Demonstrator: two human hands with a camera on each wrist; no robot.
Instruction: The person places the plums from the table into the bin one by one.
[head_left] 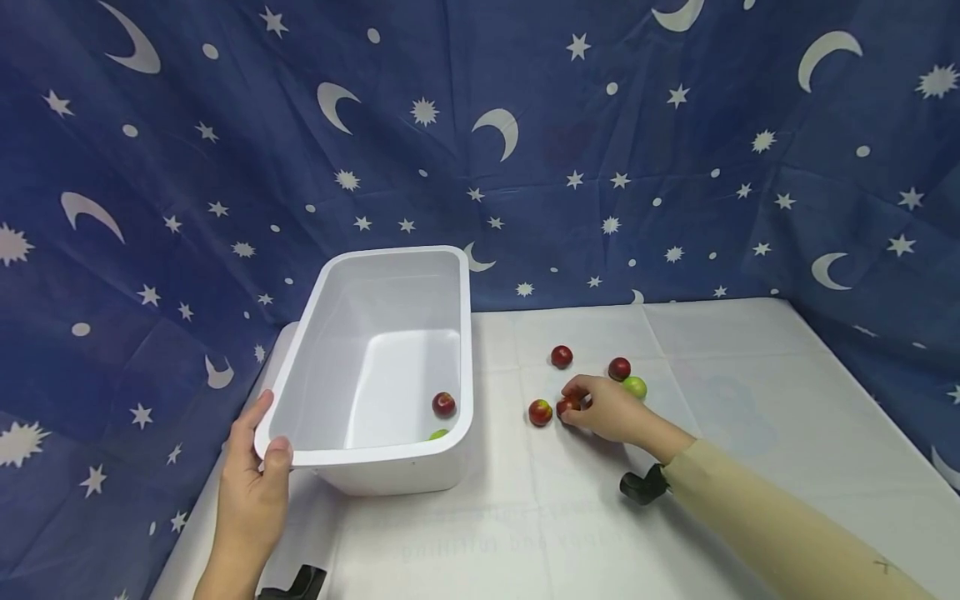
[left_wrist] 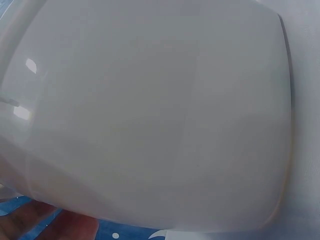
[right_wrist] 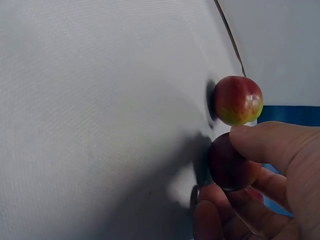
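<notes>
My left hand grips the near left corner of a white plastic bin, thumb over the rim and fingers outside. Inside the bin lie a small red apple and a green fruit, mostly hidden by the near wall. Over the table to the right, my right hand pinches a dark red apple between thumb and fingers. Just beside it sits a red apple with a yellow-green patch. The left wrist view is filled by the bin's outer wall, with some fingertips at its lower edge.
Beyond my right hand are a red apple, another red apple and a green fruit next to it. A white cloth covers the table. Behind hangs a blue curtain with moons and stars.
</notes>
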